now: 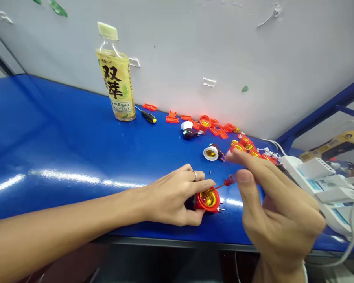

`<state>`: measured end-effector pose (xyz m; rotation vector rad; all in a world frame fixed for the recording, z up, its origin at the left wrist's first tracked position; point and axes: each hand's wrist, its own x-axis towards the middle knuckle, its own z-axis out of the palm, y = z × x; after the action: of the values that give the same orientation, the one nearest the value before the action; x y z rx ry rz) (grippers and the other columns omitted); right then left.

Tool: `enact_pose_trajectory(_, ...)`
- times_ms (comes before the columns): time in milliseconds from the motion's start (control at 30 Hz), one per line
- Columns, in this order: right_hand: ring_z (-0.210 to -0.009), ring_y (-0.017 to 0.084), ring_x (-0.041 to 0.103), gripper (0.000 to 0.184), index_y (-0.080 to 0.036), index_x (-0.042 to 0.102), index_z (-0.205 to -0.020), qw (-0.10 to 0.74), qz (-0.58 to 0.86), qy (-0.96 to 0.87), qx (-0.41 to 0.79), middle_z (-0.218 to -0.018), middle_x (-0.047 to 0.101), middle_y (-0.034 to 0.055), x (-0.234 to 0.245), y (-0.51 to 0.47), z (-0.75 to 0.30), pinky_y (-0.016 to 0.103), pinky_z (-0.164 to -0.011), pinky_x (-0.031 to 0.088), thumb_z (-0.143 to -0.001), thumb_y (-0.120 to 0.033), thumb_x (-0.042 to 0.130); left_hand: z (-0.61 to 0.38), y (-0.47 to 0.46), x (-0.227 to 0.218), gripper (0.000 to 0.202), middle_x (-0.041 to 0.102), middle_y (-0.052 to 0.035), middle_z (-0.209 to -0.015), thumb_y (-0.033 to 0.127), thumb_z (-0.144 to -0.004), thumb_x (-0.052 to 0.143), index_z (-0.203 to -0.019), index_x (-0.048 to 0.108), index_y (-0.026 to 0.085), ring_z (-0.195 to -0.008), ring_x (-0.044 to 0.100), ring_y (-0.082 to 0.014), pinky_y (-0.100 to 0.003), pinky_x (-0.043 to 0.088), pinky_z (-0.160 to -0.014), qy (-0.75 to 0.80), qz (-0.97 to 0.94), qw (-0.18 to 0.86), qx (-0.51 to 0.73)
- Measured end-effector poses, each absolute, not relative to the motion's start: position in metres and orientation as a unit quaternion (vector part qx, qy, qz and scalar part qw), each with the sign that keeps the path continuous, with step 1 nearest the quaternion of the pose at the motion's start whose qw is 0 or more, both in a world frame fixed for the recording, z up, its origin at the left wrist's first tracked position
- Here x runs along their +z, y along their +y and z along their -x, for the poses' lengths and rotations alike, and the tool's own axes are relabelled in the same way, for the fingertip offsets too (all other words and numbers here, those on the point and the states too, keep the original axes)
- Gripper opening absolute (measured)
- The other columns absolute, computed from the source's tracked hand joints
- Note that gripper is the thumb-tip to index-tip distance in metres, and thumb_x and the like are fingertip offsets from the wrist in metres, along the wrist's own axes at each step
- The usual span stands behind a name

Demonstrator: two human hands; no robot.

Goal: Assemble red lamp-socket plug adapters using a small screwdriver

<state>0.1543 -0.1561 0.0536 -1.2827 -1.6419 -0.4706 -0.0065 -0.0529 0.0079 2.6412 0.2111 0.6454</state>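
- Hands at work on blue table (47,129): left hand (171,194) curled, gripping red lamp socket (208,199) at lower centre; right hand (280,208) pinching red-handled screwdriver (230,180), shaft angled at the socket
- White socket (211,153) just above them
- Red parts (221,131) strewn centre right
- Drink bottle (116,84), black screwdriver (149,116) upper left
- Power strip (318,184) at right edge

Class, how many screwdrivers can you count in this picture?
2: a black-handled screwdriver lying on the blue bench beside the drink bottle, and a red-handled screwdriver held in the right hand. Others may be hidden.
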Motion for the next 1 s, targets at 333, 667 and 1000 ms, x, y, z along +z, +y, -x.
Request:
enact_pose_trajectory(333, -0.067, 0.016, 0.070, 0.040, -0.030, 0.075, -0.114, 0.478, 0.559, -0.621, -0.271, -0.086, 0.076, -0.0019, 0.046, -0.155, -0.154, 0.030, -0.061, 0.059, -0.079, -0.011, 0.079, 0.006, -0.053, 0.010, 0.035, 0.063, -0.0027, -0.087, 0.022, -0.077, 0.063, -0.112, 0.062, 0.016, -0.073, 0.057, -0.0175, -0.034, 0.044, -0.080, 0.078, -0.949, 0.208, 0.224)
enact_pose_trajectory(667, -0.078, 0.020, 0.077, 0.040, -0.030, 0.073, -0.119, 0.522, 0.550, -0.636, -0.145, -0.096, 0.079, -0.0032, 0.048, -0.164, -0.153, 0.033, -0.071, 0.065, -0.084, -0.013, 0.076, 0.006, -0.053, 0.009, 0.028, 0.064, -0.0019, -0.087, 0.021, -0.076, 0.065, -0.103, 0.061, 0.018, -0.076, 0.058, -0.0180, -0.034, 0.044, -0.080, 0.070, -0.947, 0.219, 0.225)
enact_pose_trajectory(1000, -0.132, 0.028, 0.057, 0.027, -0.023, 0.059, -0.123, 0.542, 0.488, -0.678, 0.088, -0.141, 0.059, 0.0088, 0.047, -0.161, -0.153, 0.048, -0.101, 0.059, -0.101, -0.016, 0.044, 0.007, -0.053, 0.005, 0.043, 0.066, -0.0058, -0.094, 0.022, -0.077, 0.066, -0.119, 0.063, 0.012, -0.077, 0.059, -0.0197, -0.034, 0.045, -0.080, 0.063, -0.945, 0.195, 0.256)
